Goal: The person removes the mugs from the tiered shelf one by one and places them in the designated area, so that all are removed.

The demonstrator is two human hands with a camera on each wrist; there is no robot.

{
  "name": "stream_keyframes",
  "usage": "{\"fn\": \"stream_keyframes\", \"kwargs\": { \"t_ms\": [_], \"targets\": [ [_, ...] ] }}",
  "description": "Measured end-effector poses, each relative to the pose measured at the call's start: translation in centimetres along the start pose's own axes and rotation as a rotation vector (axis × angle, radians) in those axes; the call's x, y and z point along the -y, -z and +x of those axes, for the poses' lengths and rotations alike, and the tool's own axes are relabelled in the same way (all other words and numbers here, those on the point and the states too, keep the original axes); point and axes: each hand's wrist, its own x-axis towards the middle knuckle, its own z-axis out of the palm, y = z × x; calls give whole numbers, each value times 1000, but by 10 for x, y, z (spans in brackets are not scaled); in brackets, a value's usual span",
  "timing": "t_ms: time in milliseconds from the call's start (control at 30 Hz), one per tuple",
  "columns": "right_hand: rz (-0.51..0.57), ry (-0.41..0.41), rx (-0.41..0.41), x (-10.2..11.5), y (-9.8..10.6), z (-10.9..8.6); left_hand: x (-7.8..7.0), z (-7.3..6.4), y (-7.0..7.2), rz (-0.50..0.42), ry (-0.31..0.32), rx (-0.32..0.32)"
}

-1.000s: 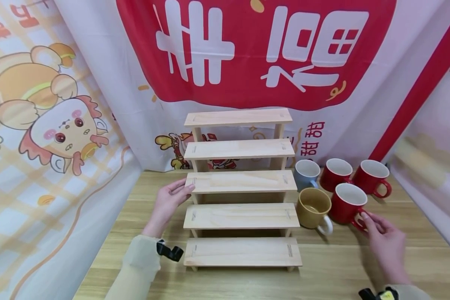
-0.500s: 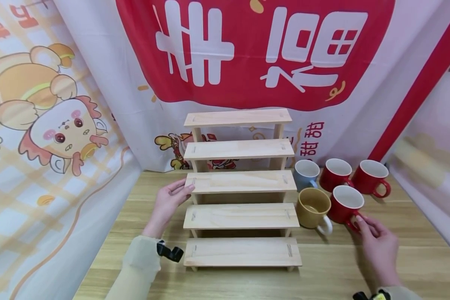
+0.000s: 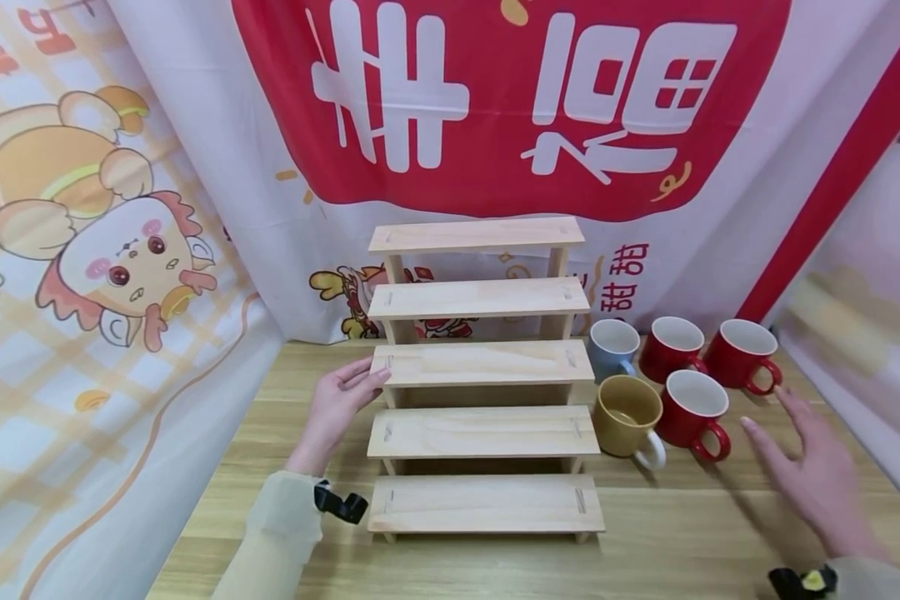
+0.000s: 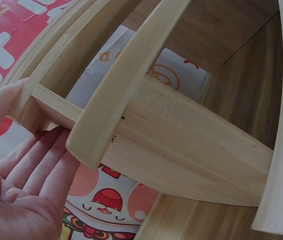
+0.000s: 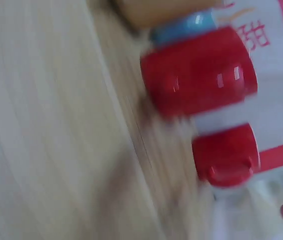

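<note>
A wooden tiered shelf [image 3: 483, 433] with several steps stands mid-table. My left hand [image 3: 333, 408] holds its left end at the middle step; in the left wrist view the thumb and fingers [image 4: 46, 175] lie on either side of the wood. My right hand [image 3: 817, 471] is off the mugs, thumb and fingers spread, to the right of the front red mug [image 3: 678, 421]. That mug stands upright, its handle pointing front right. Behind it are a second red mug [image 3: 656, 358] and a third red mug [image 3: 727, 362], the latter's handle near my index fingertip. The right wrist view is blurred.
A mustard mug [image 3: 618, 429] with a white handle stands between the shelf and the front red mug. Behind it a light blue mug [image 3: 607, 358] sits close to the shelf's right side. Printed cloth walls [image 3: 217, 167] enclose the wooden table [image 3: 682, 533].
My right hand pushed the front red mug slightly left, then let go of its handle and moved right, fingers spreading. My left hand has stayed on the shelf.
</note>
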Motion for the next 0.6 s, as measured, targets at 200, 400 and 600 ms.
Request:
{"fn": "stream_keyframes", "kwargs": {
  "t_ms": [200, 400, 600],
  "targets": [
    [-343, 300, 96, -32, 16, 17, -1, 0, -1, 0, 3, -5],
    [-425, 372, 133, -50, 13, 15, -2, 0, 0, 5, 10, -3],
    [-445, 377, 145, -49, 10, 18, -1, 1, 5, 61, -6, 0]
  ]
}}
